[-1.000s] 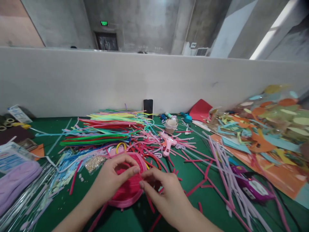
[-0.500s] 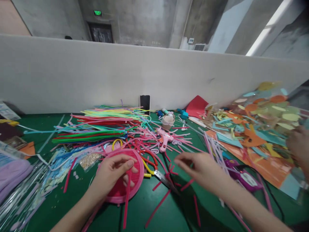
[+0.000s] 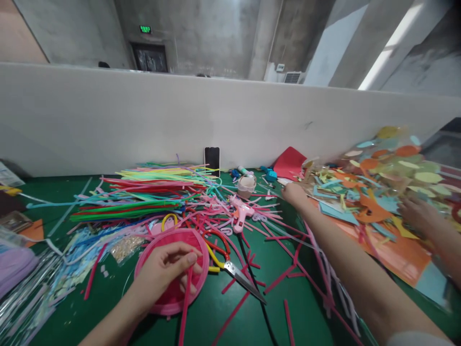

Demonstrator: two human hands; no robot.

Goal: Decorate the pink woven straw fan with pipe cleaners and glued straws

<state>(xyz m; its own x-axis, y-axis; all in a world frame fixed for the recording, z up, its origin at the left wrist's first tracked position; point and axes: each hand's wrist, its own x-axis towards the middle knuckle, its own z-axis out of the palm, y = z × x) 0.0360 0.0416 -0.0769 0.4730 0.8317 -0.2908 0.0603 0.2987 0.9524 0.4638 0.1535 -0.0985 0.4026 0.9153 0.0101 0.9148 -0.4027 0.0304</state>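
Observation:
My left hand (image 3: 165,271) rests on a round pink disc (image 3: 158,300) near the table's front edge. Its thumb and fingers pinch a pink pipe cleaner (image 3: 184,312) against the disc. My right hand (image 3: 293,192) is stretched far out to the right. It reaches the edge of a heap of coloured paper scraps (image 3: 374,192), just in front of a red sheet (image 3: 291,163). I see that hand from behind and its fingers are hidden. Scissors (image 3: 230,269) with red and yellow handles lie beside the disc.
Another person's hand (image 3: 418,214) is in the paper scraps at the right. A big pile of coloured pipe cleaners (image 3: 137,192) covers the green table (image 3: 273,317). A pink glue gun (image 3: 239,214), a small cup (image 3: 247,185) and a phone (image 3: 212,158) against the wall are behind.
My right hand has left the disc and swung out to the far right, up to the paper scraps. My left hand stays on the disc with the pipe cleaner. The scissors have come into view.

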